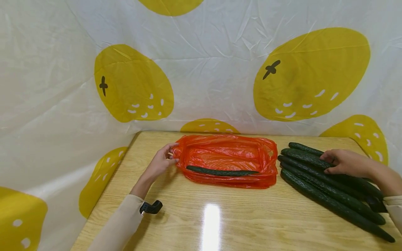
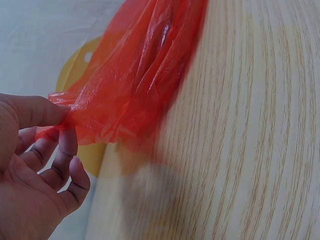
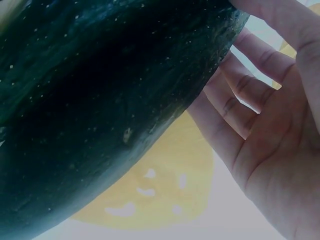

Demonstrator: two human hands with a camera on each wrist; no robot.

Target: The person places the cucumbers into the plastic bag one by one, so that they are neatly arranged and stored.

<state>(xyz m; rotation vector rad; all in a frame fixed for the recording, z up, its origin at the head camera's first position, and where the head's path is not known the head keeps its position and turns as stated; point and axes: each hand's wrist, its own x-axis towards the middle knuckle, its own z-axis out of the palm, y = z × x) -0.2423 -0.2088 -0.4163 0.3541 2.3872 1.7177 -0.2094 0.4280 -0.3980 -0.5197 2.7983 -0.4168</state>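
Note:
A red plastic bag [image 1: 229, 179] lies spread on the table with its mouth facing up, and one cucumber [image 1: 221, 172] rests along its near side. My left hand [image 1: 161, 160] pinches the bag's left end; in the left wrist view, thumb and index finger grip the thin red plastic [image 2: 125, 95] while the other fingers are loosely bent. On the right, several dark green cucumbers [image 1: 333, 205] lie side by side at a slant. My right hand [image 1: 348, 164] holds one of the upper ones, its thumb and fingers on either side of the cucumber [image 3: 100, 125] in the right wrist view.
The light wooden table [image 1: 176, 216] reaches back to a white curtain [image 1: 213, 80] printed with yellow fruit, which also hangs along the left side. A black wristband [image 1: 151, 207] sits on the left wrist. A bright light reflection shows on the tabletop in front.

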